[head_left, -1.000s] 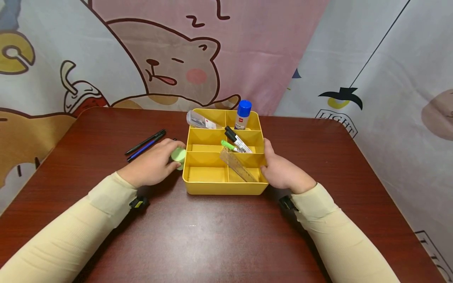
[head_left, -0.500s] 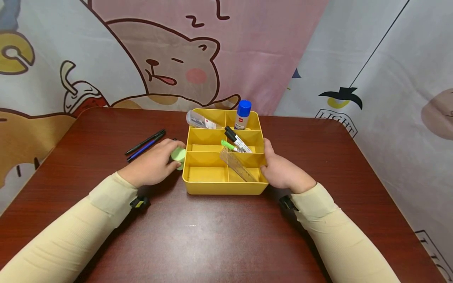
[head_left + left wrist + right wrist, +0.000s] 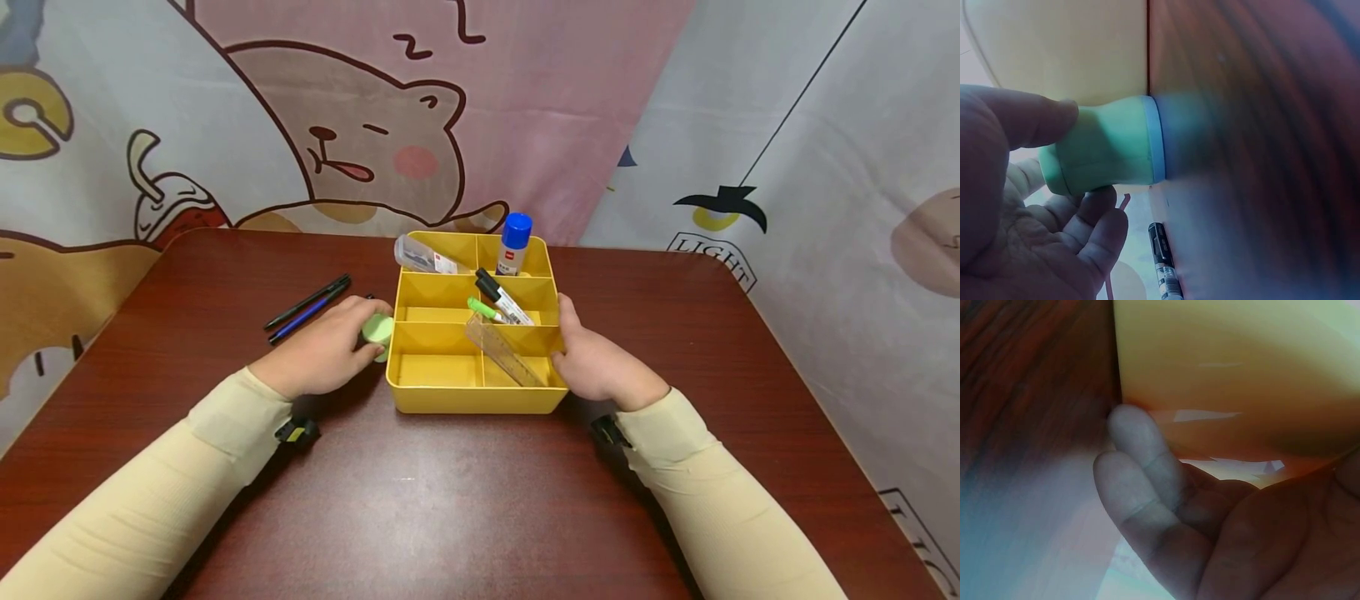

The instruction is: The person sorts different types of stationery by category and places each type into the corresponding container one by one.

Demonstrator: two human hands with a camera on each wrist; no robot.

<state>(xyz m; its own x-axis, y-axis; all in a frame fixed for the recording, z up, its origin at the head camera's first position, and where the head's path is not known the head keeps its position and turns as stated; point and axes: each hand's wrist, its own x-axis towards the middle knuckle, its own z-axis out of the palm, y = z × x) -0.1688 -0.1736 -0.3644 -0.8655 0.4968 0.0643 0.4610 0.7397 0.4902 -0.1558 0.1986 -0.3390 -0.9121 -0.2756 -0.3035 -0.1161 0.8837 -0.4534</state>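
Observation:
My left hand (image 3: 321, 346) holds a small light green waisted cylinder (image 3: 377, 328) between thumb and fingers, close against the left wall of a yellow divided box (image 3: 480, 402). In the left wrist view the green cylinder (image 3: 1107, 144) has a pale blue band at its end on the tabletop. My right hand (image 3: 606, 360) rests against the box's right wall, its fingers (image 3: 1138, 434) extended along the yellow side in the right wrist view. Inside the box are a blue-capped glue stick (image 3: 515, 242), a black-capped marker (image 3: 504, 297), a green-capped pen (image 3: 486, 308), a clear ruler (image 3: 502, 350) and a clear plastic case (image 3: 424, 253).
Black and blue pens (image 3: 309, 309) lie on the brown table (image 3: 420, 500) beyond my left hand. A black-capped pen (image 3: 1163, 256) shows in the left wrist view. Behind the table's far edge hangs a printed cloth (image 3: 570, 100).

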